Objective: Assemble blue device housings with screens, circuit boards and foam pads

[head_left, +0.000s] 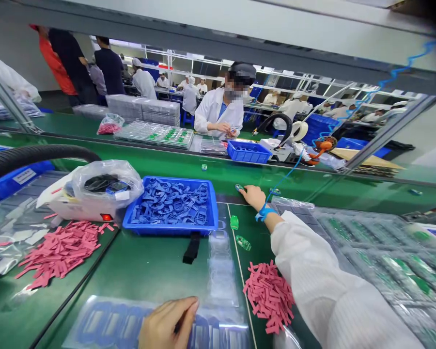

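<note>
My right hand (255,197), a blue wrist strap (265,212) on its wrist, stretches far forward to the green belt. Its fingertips are closed on the edge of a small green-and-white circuit board (239,187). Close to me, my left hand (169,324) is over a clear sheet with blue, rounded adhesive shapes (109,324). Thumb and fingertips there are pinched together; whatever may be between them is hidden. Between the hands lie a bright green part (234,222), a green circuit board (243,243) and a strip of clear film (223,271).
A blue bin of blue plastic frames (126,220) stands mid-table, a black strap (191,248) before it. Pink strips lie in a left pile (63,249) and a right pile (269,295). Clear trays (385,261) flank my right arm. A co-worker (220,111) sits opposite.
</note>
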`<state>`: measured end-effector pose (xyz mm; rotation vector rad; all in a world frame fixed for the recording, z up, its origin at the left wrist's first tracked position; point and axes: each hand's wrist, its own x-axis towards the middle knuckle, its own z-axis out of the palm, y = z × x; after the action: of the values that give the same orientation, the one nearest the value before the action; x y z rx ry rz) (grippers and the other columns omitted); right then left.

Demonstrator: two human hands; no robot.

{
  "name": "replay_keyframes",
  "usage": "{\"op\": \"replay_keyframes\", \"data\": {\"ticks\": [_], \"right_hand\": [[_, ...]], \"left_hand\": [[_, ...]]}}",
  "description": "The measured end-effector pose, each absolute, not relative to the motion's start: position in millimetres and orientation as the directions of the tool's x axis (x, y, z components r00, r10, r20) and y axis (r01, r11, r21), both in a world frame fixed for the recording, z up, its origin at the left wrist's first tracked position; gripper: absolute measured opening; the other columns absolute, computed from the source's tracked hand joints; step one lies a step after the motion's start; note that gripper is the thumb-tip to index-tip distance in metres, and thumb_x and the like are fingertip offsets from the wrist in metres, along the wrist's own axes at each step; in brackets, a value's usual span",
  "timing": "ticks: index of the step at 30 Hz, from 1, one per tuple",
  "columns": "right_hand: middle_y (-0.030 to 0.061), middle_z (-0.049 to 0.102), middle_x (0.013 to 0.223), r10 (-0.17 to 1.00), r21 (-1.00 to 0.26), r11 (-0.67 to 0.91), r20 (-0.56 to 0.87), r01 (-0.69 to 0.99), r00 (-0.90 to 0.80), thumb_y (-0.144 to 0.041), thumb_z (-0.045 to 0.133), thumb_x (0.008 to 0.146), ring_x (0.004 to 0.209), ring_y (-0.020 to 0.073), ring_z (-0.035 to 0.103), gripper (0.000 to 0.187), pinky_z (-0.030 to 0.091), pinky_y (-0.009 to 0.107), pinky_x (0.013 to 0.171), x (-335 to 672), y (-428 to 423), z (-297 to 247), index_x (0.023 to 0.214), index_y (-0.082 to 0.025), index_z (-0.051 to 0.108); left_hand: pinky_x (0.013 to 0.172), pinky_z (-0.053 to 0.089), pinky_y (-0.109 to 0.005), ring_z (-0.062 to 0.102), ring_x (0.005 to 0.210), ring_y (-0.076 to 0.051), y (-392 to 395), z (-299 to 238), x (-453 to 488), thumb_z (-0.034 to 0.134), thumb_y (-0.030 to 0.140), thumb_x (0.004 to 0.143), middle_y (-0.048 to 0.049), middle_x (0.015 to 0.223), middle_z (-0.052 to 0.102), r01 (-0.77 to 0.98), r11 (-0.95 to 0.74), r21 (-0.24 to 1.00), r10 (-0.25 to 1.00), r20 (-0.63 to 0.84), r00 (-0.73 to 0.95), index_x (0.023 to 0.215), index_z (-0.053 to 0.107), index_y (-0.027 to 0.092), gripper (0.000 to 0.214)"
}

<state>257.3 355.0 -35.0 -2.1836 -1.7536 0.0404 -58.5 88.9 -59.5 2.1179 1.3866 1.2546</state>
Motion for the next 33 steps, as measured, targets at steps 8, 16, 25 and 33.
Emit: {"op": "replay_keyframes", "data": {"ticks": [8,16,25,33], "right_hand": [[0.0077,0.058,0.119,0.951,-0.271,0.059,0.307,0.961,0.029,-0.033,0.054,0.091,0.102,0.0199,0.060,0.027,0.051,0.042,0.087,240,298,-13,0.114,-0.017,0.057],[0.0012,0.071,0.078,0.920,-0.267,0.385,0.184,0.883,-0.346,-0.046,0.055,0.087,0.074,0.0153,0.066,0.030,0.043,0.024,0.063,155,187,8,0.077,-0.022,0.068],[0.0034,0.071,0.065,0.937,-0.282,0.344,0.042,0.895,-0.347,-0.055,0.058,0.083,0.064,0.0182,0.066,0.039,0.032,0.026,0.053,104,180,-15,0.066,-0.021,0.068],[-0.0002,0.069,0.073,0.919,-0.361,0.355,-0.036,0.862,-0.394,-0.048,0.054,0.088,0.067,0.0132,0.062,0.034,0.047,0.029,0.067,116,180,-18,0.082,-0.017,0.067]], "left_hand": [[0.063,0.057,-0.024,0.071,0.065,-0.016,85,-35,-61,0.054,0.007,0.083,-0.0022,0.073,0.076,0.556,-0.641,0.529,0.728,0.650,0.219,0.092,0.066,0.019,0.019],[0.094,0.047,-0.053,0.065,0.106,-0.033,63,-43,-66,0.064,0.030,0.082,-0.0137,0.112,0.072,0.798,-0.521,0.302,0.767,0.577,0.282,0.116,0.060,0.014,0.038],[0.094,0.045,-0.048,0.066,0.101,-0.031,52,-57,-65,0.060,0.041,0.083,-0.0103,0.106,0.074,0.851,-0.457,0.257,0.793,0.552,0.259,0.105,0.067,0.019,0.032],[0.093,0.044,-0.048,0.066,0.101,-0.031,52,-57,-63,0.060,0.041,0.083,-0.0096,0.106,0.075,0.850,-0.449,0.276,0.796,0.556,0.240,0.106,0.067,0.019,0.032]]}}
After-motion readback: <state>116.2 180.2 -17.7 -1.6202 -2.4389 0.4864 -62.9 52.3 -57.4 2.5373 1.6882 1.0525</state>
